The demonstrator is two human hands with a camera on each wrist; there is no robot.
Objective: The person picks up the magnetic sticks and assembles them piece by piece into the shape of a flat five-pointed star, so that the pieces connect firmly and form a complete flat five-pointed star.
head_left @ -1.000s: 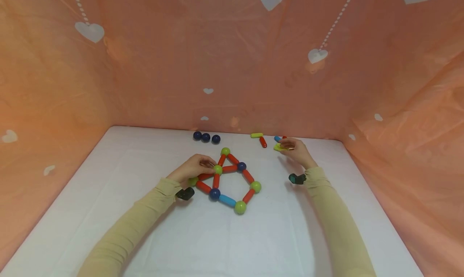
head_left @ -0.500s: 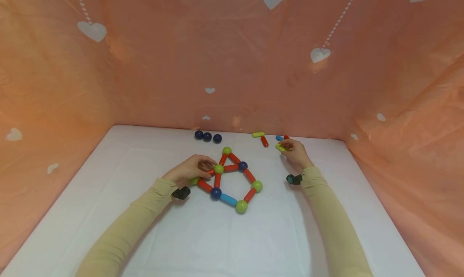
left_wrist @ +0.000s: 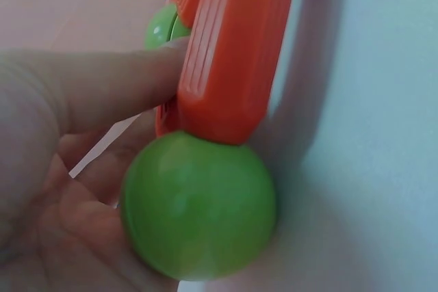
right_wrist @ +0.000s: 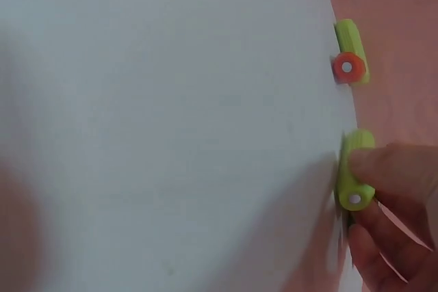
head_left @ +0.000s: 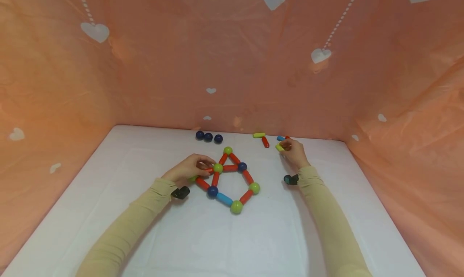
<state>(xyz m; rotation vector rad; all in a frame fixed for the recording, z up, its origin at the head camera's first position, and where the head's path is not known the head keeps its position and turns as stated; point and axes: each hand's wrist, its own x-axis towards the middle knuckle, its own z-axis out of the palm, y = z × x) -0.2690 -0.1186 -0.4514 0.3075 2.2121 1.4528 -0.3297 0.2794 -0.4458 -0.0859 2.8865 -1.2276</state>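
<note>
A flat frame of magnetic rods and balls lies on the white table, with red rods, one blue rod (head_left: 224, 199), green balls (head_left: 237, 207) and dark blue balls (head_left: 212, 192). At its left side my left hand (head_left: 186, 168) pinches a red rod (head_left: 209, 170) beside the central green ball (head_left: 218, 168). The left wrist view has the thumb against the red rods and a green ball (left_wrist: 198, 206) near the palm. Toward the back right, my right hand (head_left: 296, 153) pinches a yellow-green rod (right_wrist: 356, 172) between thumb and fingers, at table level.
Three dark blue balls (head_left: 208, 137) sit at the back of the table. Loose yellow-green (head_left: 259, 135) and red rods (head_left: 266, 142) lie left of my right hand. A blue rod (head_left: 280, 138) and a partly hidden red one lie just behind it. Pink cloth (head_left: 232, 67) walls the table.
The near end of the frame has swung slightly left. My right hand has drawn in on the yellow-green rod and shifted a little left. The left hand keeps its hold.
</note>
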